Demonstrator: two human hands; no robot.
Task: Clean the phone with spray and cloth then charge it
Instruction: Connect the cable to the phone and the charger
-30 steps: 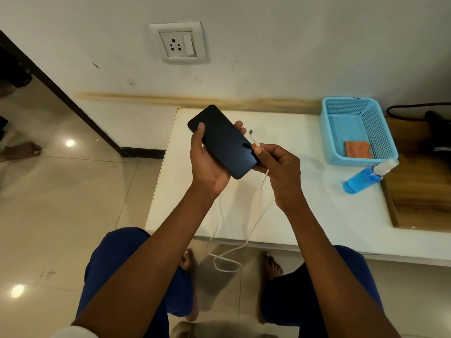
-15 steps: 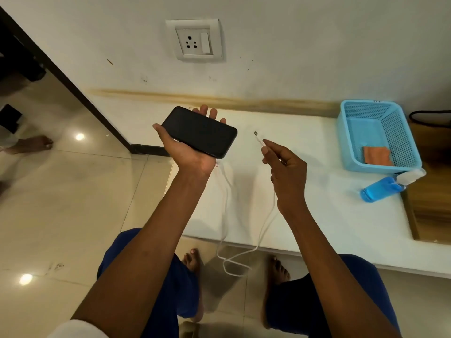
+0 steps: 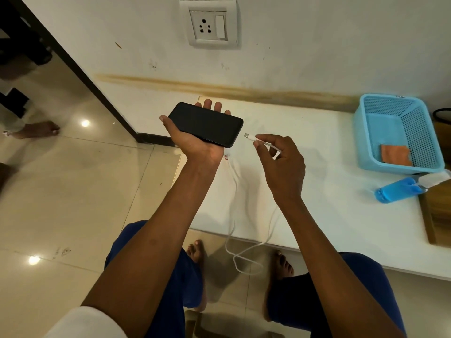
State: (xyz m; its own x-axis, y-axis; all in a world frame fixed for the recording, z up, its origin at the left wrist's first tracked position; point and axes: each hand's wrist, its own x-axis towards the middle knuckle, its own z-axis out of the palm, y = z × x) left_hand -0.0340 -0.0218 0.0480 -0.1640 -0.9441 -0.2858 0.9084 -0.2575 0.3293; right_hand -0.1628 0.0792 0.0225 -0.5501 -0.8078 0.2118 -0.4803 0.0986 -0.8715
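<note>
Head view is showing 2 hands held up over a white desk (image 3: pixel 317 191). The left hand (image 3: pixel 195 142) is lying open and flat under the phone (image 3: pixel 206 124), with straight fingers peeking past its far edge and the thumb resting at its left end. The right hand (image 3: pixel 280 162) is pinching a white cable (image 3: pixel 267 145) just behind its small metal plug (image 3: pixel 247 135), and the plug is pointing at the phone's right end, near but not touching. The cable is hanging down in a loose loop off the desk. It is soft and bendy, so pinching close to the plug is best. The phone is looking stiff, smooth and maybe slippery, so holding its 2 long sides is safer. The charging hole is too small to see, I think.

A blue basket (image 3: pixel 361 132), an orange cloth (image 3: pixel 395 154) and a blue spray bottle (image 3: pixel 397 190) are sitting well apart to the right.
</note>
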